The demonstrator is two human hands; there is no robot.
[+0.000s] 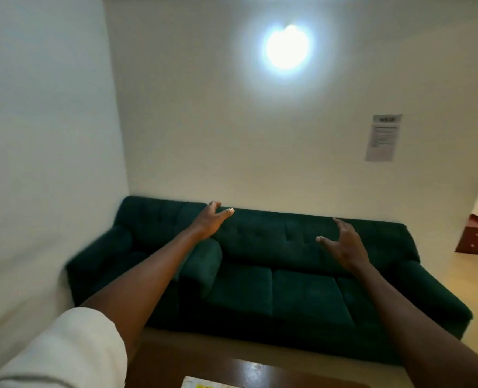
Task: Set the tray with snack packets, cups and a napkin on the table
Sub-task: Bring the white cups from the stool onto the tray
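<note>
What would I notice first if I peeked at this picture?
Probably the big dark green sofa stretching along the far wall, with a bright round light glowing high above it. Then two bare arms reaching out in front, left hand and right hand open, holding nothing.

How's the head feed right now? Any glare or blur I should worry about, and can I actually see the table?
Head view: the wall lamp blows out into a white halo; the room below is dim. The sofa edge at left smears with motion blur, and wide-angle bending curves the walls. Both hands, left and right, are raised, open and empty. Only a sliver of table shows at the bottom edge.
</note>
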